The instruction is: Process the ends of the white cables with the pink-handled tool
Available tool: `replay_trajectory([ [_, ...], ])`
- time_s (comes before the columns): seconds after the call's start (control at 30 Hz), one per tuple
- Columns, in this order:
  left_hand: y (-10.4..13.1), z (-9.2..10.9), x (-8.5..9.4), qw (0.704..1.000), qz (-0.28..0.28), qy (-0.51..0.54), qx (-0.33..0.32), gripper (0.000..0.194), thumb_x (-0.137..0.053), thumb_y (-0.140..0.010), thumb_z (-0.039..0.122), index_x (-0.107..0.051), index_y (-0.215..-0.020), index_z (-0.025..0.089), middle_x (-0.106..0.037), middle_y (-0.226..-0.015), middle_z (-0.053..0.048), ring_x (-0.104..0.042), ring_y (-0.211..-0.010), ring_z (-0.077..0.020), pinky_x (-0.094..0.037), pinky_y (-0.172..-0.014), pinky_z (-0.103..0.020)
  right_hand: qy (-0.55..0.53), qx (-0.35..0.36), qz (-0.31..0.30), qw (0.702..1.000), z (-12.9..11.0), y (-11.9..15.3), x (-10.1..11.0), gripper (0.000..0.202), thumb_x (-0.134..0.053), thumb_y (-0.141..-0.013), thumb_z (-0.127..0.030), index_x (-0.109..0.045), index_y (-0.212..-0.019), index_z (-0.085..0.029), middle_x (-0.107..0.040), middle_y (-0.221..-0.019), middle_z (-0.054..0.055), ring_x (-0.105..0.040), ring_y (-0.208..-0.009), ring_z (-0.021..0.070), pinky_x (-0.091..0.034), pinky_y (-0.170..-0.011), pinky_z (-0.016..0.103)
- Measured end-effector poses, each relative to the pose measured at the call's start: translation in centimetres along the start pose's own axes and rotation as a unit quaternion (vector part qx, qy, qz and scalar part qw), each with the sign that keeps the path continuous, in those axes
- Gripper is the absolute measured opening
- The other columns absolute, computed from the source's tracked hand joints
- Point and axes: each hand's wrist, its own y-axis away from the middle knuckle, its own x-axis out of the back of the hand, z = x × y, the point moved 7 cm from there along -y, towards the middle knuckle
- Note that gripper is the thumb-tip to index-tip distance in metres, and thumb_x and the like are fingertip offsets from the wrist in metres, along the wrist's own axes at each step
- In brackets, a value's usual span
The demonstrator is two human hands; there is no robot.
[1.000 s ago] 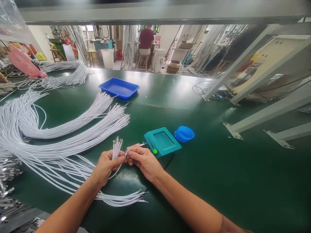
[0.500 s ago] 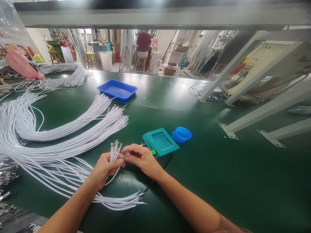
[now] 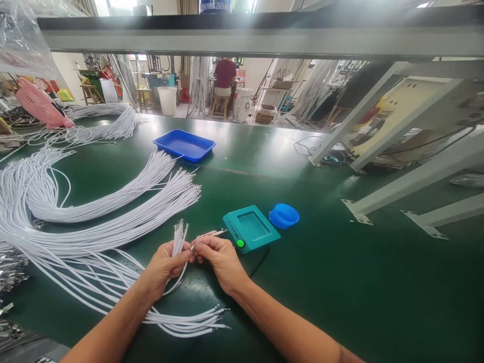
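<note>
My left hand [image 3: 164, 267] is closed round a small bundle of white cables [image 3: 179, 239], whose metal-tipped ends stick up above the fingers. One cable bends away from this bundle, and its end lies between the thumb and fingers of my right hand [image 3: 221, 259]. The two hands meet at that end; the small tip is partly hidden by the fingers. Just beyond the right hand stands a teal device [image 3: 254, 229] with a green button and a thin metal piece at its left side. Below the hands, more loose white cables [image 3: 189, 322] lie on the table.
Large bundles of white cable [image 3: 113, 222] spread over the left side of the green table [image 3: 340, 292]. A blue tray [image 3: 185, 145], a small blue cup [image 3: 284, 216] and a pink fan [image 3: 41, 103] stand farther back. White metal legs [image 3: 408, 179] rise at right. A person sits far behind.
The fingers of my right hand have drawn in closer to my left hand at the cable's end. The whole view has shifted slightly, with the table appearing a little lower.
</note>
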Motion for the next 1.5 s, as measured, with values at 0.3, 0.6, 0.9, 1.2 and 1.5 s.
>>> replay_trajectory([
  [0.3,0.0,0.1,0.7,0.993,0.108,-0.034,-0.043,0.025,-0.073,-0.06,0.03,-0.061,-0.073,0.012,-0.051,-0.055,0.003,-0.033,-0.041,-0.0018,-0.017,-0.039,-0.016,0.343,0.189,0.052,0.919,-2.2,0.8,0.5,0.02,-0.055,-0.079,-0.026,-0.063,-0.065,-0.013,-0.061,-0.063,0.004,-0.053,-0.061,0.0129,-0.044,-0.058,0.026],
  [0.6,0.2,0.6,0.3,0.995,0.085,-0.033,-0.027,0.02,-0.069,-0.064,0.028,-0.061,-0.069,0.011,-0.053,-0.057,0.001,-0.03,-0.04,-0.0011,-0.012,-0.038,-0.017,0.538,0.383,-0.048,0.75,-5.8,2.1,-1.3,0.017,-0.048,-0.085,-0.02,-0.065,-0.084,-0.016,-0.066,-0.077,0.005,-0.059,-0.072,0.0142,-0.046,-0.068,0.026],
  [0.9,-0.5,0.1,0.1,0.998,0.052,-0.034,-0.027,0.021,-0.068,-0.068,0.027,-0.061,-0.081,0.013,-0.051,-0.058,0.002,-0.03,-0.041,-0.0011,-0.012,-0.038,-0.016,0.544,0.306,-0.019,0.781,-4.8,1.4,-0.7,0.016,-0.049,-0.082,-0.017,-0.064,-0.076,-0.017,-0.067,-0.076,0.003,-0.058,-0.072,0.014,-0.046,-0.067,0.025],
  [1.2,-1.8,-0.4,-0.2,1.0,0.017,-0.005,0.009,0.036,-0.067,-0.066,0.024,-0.057,-0.1,0.015,-0.055,-0.066,0.0,-0.03,-0.039,-0.0001,-0.01,-0.036,-0.015,0.806,0.288,-0.102,0.507,-4.2,0.5,0.7,0.029,-0.042,-0.084,-0.009,-0.052,-0.111,-0.01,-0.061,-0.102,0.012,-0.053,-0.096,0.0212,-0.028,-0.099,0.042],
  [1.5,-2.3,-0.5,-0.6,0.999,0.006,-0.028,0.016,0.027,-0.061,-0.069,0.02,-0.049,-0.093,0.017,-0.056,-0.068,0.0,-0.028,-0.037,-0.0004,-0.008,-0.034,-0.014,0.853,0.313,-0.106,0.404,-3.0,-0.2,-0.4,0.018,-0.041,-0.081,-0.008,-0.059,-0.084,-0.009,-0.059,-0.076,0.01,-0.053,-0.076,0.022,-0.036,-0.088,0.038],
])
